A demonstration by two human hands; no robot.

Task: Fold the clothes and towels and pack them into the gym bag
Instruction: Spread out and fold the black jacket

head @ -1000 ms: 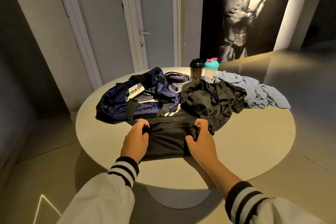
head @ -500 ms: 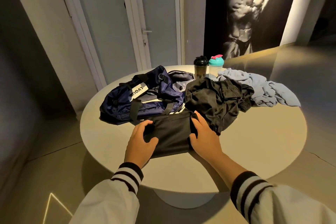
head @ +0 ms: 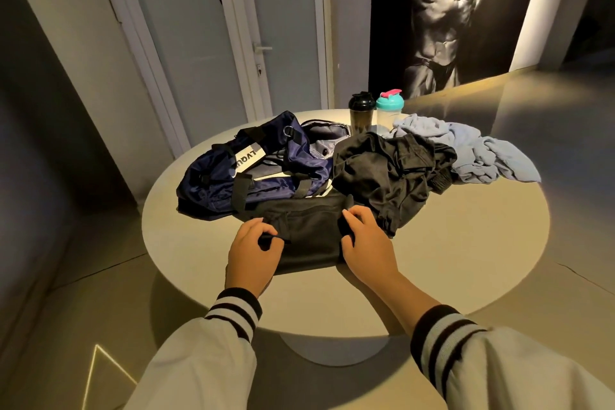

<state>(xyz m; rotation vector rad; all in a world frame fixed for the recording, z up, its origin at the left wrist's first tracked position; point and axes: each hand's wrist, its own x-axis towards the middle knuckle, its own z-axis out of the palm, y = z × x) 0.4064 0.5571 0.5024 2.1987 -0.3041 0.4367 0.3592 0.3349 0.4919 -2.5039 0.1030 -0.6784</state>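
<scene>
A folded black garment point(head: 311, 238) lies on the round table point(head: 472, 243) in front of me. My left hand point(head: 251, 256) pinches its left edge with curled fingers. Along the right edge, my right hand point(head: 364, 240) grips the fabric, its thumb tucked at the fold. Just behind the garment sits the navy gym bag point(head: 216, 176), unzipped, with a white label on top. A crumpled heap of black clothes point(head: 382, 173) rests to the right of the bag. Behind that heap, a light blue towel point(head: 476, 151) lies bunched up.
Two shaker bottles stand at the table's far edge, a black one point(head: 360, 115) and one with a teal lid point(head: 390, 108). A closed door and a large wall poster are behind the table. Bare tabletop shows at the right and near edges.
Both hands went from gripping the garment to pressing it flat, and now their fingers curl onto its side edges again. The garment looks more compactly folded. The view has shifted slightly.
</scene>
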